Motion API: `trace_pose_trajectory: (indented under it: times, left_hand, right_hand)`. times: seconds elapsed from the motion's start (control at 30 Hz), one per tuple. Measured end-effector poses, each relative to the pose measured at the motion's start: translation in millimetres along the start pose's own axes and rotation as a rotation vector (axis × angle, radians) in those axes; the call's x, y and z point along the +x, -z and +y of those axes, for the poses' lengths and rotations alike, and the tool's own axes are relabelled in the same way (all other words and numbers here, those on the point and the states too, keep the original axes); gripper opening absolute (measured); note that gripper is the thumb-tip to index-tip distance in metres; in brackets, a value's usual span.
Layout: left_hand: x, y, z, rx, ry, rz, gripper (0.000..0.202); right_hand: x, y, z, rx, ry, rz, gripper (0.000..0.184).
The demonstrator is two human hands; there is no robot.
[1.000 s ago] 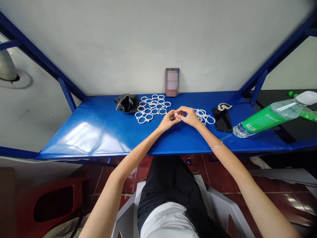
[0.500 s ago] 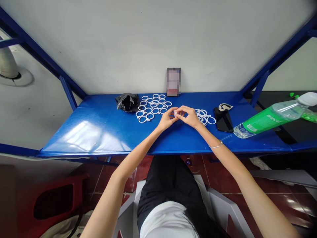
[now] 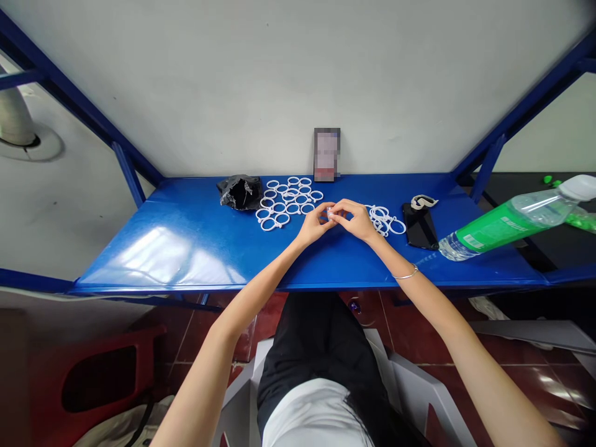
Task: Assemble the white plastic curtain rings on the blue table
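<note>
Your left hand (image 3: 313, 226) and right hand (image 3: 357, 220) meet at the centre of the frame, fingers drawn narrow toward each other. A pale fleck (image 3: 329, 212) shows at the fingertips; you cannot tell whether it is a held piece or only nails, so what the grip holds stays uncertain. The white rings lie on the blue worktop (image 3: 223, 239): a spread group (image 3: 289, 196) left of centre, and a tangled pile (image 3: 380, 214) just right of your right hand. They look light, thin and fairly stiff, probably smooth plastic that could slip or snap if bent hard. Pinch one by its rim, beside the small knob some show; lift gently from the pile, where rings may catch. Your right hand covers the pile's near-left side. The black bag's (image 3: 228, 192) inside is too dark to read, and the propped phone's (image 3: 326, 154) screen is blurred.
</note>
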State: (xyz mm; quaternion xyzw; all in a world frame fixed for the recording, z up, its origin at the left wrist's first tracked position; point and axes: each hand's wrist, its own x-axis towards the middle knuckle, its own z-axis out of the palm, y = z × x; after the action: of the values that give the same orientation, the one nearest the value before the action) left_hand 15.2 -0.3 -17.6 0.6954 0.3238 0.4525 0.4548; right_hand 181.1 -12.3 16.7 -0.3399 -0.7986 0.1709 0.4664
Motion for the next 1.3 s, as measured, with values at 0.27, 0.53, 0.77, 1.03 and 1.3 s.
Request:
trace_pose_trajectory:
  times: [0.27,0.53,0.77,1.03,1.3]
  left_hand:
    - [-1,0.1,2,0.007,0.012,0.005,0.055]
    - [-2,-0.1,3,0.011,0.003,0.006,0.055]
    - [-2,-0.5,3,0.019,0.009,0.004,0.059]
    - [-3,-0.3,6,0.015,0.020,0.007,0.057]
    - [-3,-0.9,10,0.027,0.021,0.106,0.060]
  right_hand:
    - [1,-1,-1,-0.001,-0.016,-0.006,0.017]
    - [1,0,0,0.031,-0.024,-0.001,0.021]
    - [1,-1,1,0.043,0.003,0.021,0.020]
    - [1,0,-1,0.029,-0.018,0.023,0.024]
    - [1,1,-5,0.016,-0.127,0.084,0.025]
